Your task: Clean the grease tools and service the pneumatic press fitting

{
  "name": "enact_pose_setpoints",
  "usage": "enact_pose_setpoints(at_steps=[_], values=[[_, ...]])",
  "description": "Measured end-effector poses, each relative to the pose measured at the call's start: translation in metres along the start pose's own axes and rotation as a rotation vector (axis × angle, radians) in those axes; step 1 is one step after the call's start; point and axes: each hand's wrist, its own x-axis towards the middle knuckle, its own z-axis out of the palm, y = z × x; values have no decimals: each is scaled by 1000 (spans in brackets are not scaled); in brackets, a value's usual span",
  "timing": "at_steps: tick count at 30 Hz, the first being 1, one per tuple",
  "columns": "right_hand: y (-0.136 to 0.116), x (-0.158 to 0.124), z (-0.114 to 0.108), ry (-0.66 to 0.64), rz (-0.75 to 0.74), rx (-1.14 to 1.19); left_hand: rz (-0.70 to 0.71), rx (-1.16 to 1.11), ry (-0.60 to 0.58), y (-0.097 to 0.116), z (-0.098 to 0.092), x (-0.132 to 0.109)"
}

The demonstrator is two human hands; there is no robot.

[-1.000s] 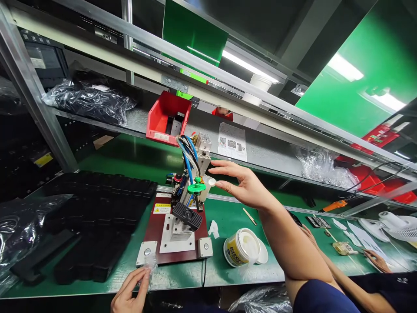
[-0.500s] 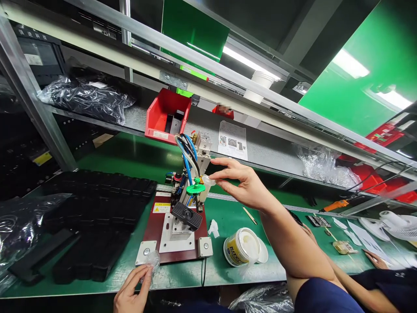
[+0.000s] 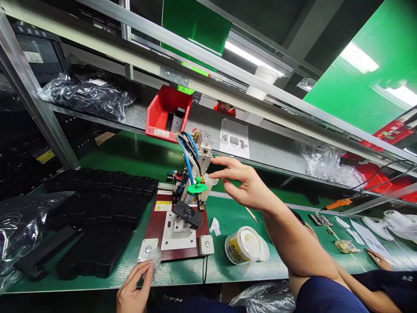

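My left hand is at the bench's front edge, its thumb and fingers pinched on a crumpled piece of clear plastic by the fixture's left button box. My right hand is raised at the bench press, fingers apart, one fingertip at the rim of a small translucent cup. Whether it touches the cup I cannot tell. Beside the cup sits a green knobbed piece. Below, a black ribbed part with a round centre rests tilted on the metal fixture.
An open tub of white paste stands right of the maroon base, near a white scrap. Black parts lie in rows at left. A red bin sits on the shelf above. At right, a co-worker's hand rests on the bench.
The view has shifted slightly. My right thumb has drawn away from the cup, widening the gap to the fingers. My left hand still pinches the plastic.
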Motion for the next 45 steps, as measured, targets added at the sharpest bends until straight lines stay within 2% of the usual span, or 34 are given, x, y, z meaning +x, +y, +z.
enact_pose_setpoints(at_steps=[10,17,24,35,38,40,43,45], values=[[2,-2,2,15,-87,-110,-11,9,4,0,2,0],[10,-8,12,106,-138,-133,-61,-38,-28,0,2,3],[12,-11,18,150,-147,-145,-212,-114,-40,2,5,9],[11,-19,23,198,-64,-73,-501,-365,-18,32,7,33],[9,-30,21,266,6,-27,-544,-414,-40,43,9,37],[13,-48,27,352,99,27,-562,-431,-59,52,10,37],[31,-93,56,472,281,105,-566,-460,-101,65,13,34],[51,-128,88,453,484,86,-579,-472,-128,70,16,29]])
